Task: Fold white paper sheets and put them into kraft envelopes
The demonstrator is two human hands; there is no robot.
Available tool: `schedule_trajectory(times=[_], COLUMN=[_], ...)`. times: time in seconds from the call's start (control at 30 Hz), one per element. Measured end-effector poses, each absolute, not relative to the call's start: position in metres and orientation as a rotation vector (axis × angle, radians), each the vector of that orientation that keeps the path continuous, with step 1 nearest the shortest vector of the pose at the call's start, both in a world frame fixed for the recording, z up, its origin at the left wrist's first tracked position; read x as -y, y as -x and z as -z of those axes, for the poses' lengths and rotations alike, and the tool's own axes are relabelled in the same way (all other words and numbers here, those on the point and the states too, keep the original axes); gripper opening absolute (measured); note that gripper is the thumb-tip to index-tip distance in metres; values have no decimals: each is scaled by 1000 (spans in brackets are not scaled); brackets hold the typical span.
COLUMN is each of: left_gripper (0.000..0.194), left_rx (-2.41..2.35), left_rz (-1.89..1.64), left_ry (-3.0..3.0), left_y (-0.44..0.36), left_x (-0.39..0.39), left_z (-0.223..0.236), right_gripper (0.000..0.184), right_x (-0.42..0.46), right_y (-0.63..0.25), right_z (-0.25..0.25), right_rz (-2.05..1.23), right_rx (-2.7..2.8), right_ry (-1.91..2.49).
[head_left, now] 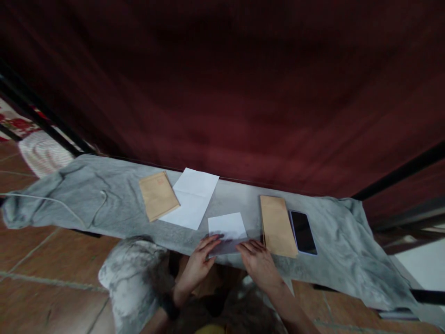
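A small white sheet of paper (227, 225) lies in front of me on the grey cloth, its near part in shadow and seemingly folded. My left hand (201, 259) holds its left near edge, fingertips on top and thumb lower down. At the right near edge, the bent fingers of my right hand (257, 262) press on the same paper. Just right of that hand rests a stack of brown envelopes (278, 225). Farther left, a larger creased white sheet (196, 195) lies partly under a brown envelope (158, 195) with a small reddish mark.
A phone (303, 232) with a dark screen lies beside the envelope stack. The grey cloth (347, 241) covers a long narrow surface, with a white cable (52, 199) across its left end. Behind it hangs a dark red curtain (222, 116) between black bars.
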State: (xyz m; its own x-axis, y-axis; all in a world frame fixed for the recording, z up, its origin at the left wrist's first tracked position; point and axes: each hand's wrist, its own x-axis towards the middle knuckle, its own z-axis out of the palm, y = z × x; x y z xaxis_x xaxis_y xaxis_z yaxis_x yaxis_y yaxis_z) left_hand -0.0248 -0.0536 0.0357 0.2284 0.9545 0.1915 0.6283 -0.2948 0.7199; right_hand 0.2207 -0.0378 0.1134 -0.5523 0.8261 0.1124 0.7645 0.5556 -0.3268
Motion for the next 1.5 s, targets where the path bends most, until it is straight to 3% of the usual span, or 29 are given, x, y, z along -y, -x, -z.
schedule_trajectory(times=[0.17,0.33,0.43,0.7,0.87,0.93,1.1,1.5], left_gripper=[34,39,39,32,22,28,47,47], left_rx=[-1409,-1308,-1247,-1368,-1530,-1631,-1808,-2111], left_rz=[-913,-986,-1022,-977,-999,-1016,-970,-679], left_ry=[-1921,-1961,-1994,-1919,-1829,-1731,-1555,-1732], left_y=[26,29,27,36,31,25,11,-8], left_x=[39,20,8,13,12,6,-6,-7], left_z=[-35,-46,-44,-34,-34,-31,-28,-46], right_gripper=[37,56,56,56,35,31,42,43], right_x=[38,40,41,34,16,8,-5,-13], right_y=[-221,-245,-252,-239,-224,-218,-208,-197], right_z=[-98,-56,-37,-18,-18,-17,-15,-33], right_rz=[-595,-799,-842,-648,-405,-302,-141,-95], right_rx=[2245,1801,1726,1795,1872,1865,1883,2046], right_ry=[1323,1378,1375,1405,1572,1664,1803,2041])
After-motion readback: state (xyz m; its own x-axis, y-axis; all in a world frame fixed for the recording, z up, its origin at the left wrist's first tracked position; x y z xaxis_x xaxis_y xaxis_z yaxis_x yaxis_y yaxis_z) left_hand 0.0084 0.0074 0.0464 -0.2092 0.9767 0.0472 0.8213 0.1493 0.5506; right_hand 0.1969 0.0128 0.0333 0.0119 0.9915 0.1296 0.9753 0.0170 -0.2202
